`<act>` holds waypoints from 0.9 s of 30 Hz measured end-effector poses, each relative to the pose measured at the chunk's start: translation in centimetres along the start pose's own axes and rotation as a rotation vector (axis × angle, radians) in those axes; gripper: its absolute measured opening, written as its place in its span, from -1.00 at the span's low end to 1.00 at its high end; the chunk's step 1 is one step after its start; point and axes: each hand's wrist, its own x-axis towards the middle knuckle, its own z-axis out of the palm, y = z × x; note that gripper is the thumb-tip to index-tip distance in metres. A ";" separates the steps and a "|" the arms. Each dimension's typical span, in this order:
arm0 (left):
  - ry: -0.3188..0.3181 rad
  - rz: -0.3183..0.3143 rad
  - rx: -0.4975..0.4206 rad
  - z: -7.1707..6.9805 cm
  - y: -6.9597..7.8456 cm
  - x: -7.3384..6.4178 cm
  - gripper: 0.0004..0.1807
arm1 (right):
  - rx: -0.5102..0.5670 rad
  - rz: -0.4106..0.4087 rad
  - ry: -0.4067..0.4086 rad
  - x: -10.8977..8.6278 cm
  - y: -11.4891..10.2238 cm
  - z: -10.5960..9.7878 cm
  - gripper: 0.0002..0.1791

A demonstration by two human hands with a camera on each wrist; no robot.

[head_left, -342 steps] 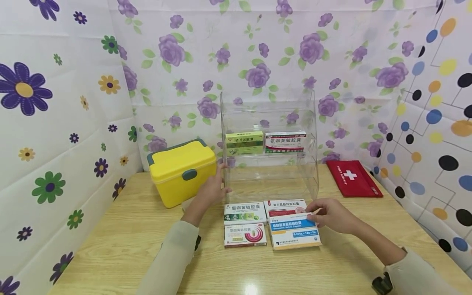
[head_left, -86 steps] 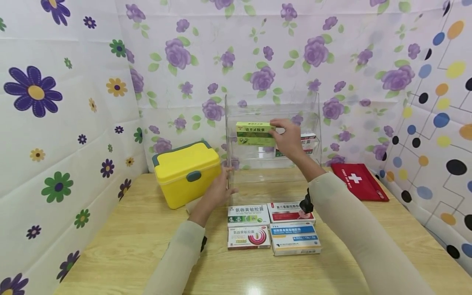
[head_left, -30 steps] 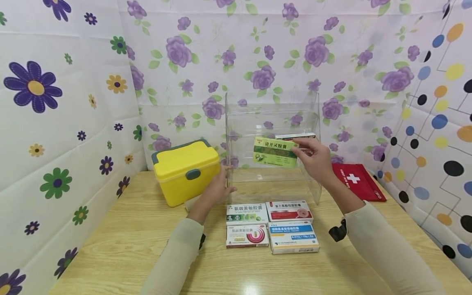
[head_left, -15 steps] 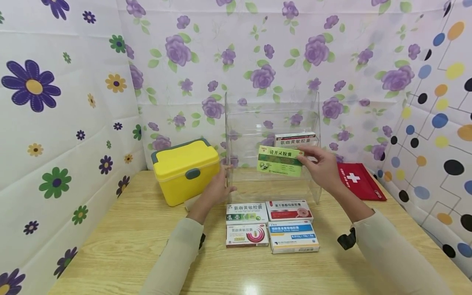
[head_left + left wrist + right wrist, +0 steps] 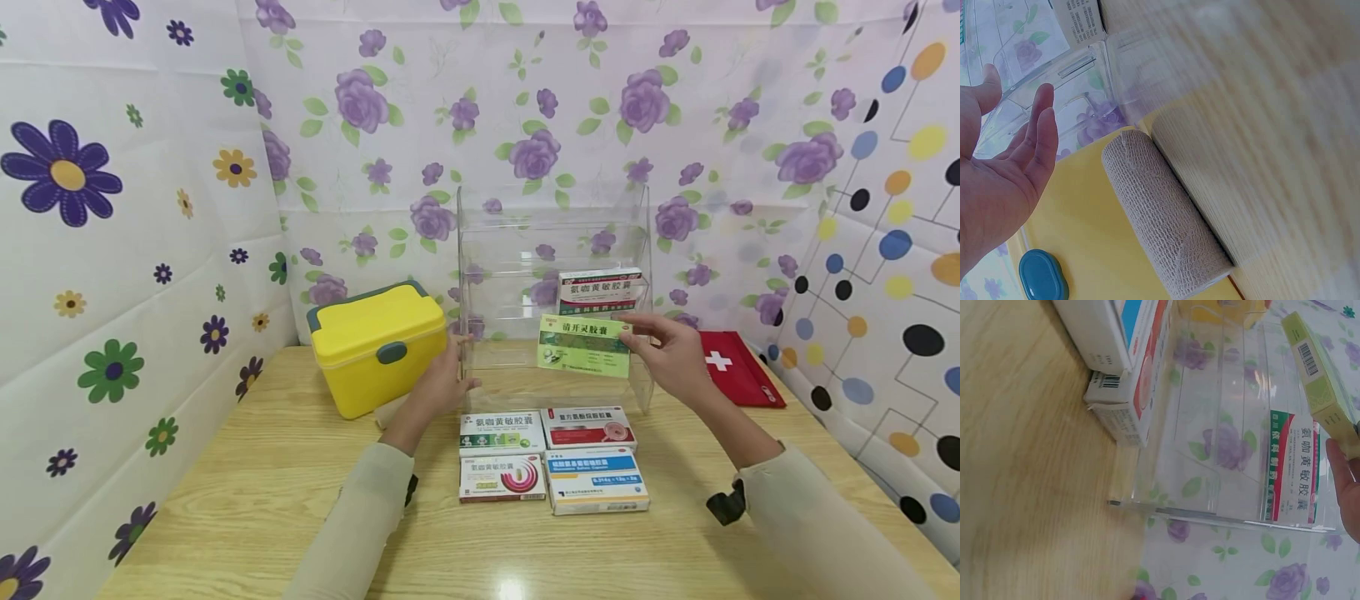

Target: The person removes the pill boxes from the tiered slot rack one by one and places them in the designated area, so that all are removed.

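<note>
My right hand point(image 5: 667, 354) pinches the right end of a green and yellow capsule box point(image 5: 583, 346), held tilted in front of the clear acrylic rack point(image 5: 462, 275). In the right wrist view, the box's barcode edge point(image 5: 1309, 359) shows beside the fingertips. My left hand point(image 5: 442, 383) is at the rack's left side, fingers loosely extended and thumb apart in the left wrist view. A white, red and green capsule box point(image 5: 597, 292) stands on a middle tier at the right. Before the rack lie a green-and-white box point(image 5: 501, 433), a pink-ringed box point(image 5: 502, 479), a red-and-white box point(image 5: 587, 429) and a blue-and-white box point(image 5: 597, 482).
A yellow case point(image 5: 378, 350) with a dark green latch stands left of the rack, close by my left hand. A beige bandage roll point(image 5: 1160, 212) lies against its front. A red first aid pouch point(image 5: 738, 371) lies right of the rack, near my right forearm.
My right hand let go of the blue-and-white box, later took the green and yellow box off the rack's middle tier, and has brought it lower and rightward. The left hand stays at the rack.
</note>
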 end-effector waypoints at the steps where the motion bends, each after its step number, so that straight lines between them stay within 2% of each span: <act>1: 0.000 0.000 -0.001 0.0 0.0 0.0 -0.12 | -0.002 0.004 0.001 -0.1 0.6 -0.1 -0.69; 6: -0.002 0.001 0.015 0.0 0.0 -0.1 -0.10 | 0.013 0.037 -0.019 -0.9 2.9 -0.7 -0.67; 10: -0.008 -0.003 0.026 0.0 0.1 -0.2 -0.09 | 0.007 0.046 -0.036 -1.5 3.5 -1.4 -0.67; 16: -0.008 -0.011 0.004 0.0 0.1 -0.1 -0.09 | 0.005 0.106 -0.060 -2.5 4.2 -2.4 -0.68; 23: -0.014 -0.019 -0.001 -0.1 0.2 -0.1 -0.08 | -0.096 0.136 -0.079 -3.6 5.5 -3.7 -0.67; 27: -0.012 -0.022 -0.009 -0.1 0.2 -0.1 -0.09 | -0.085 0.146 -0.108 -4.1 6.2 -4.4 -0.68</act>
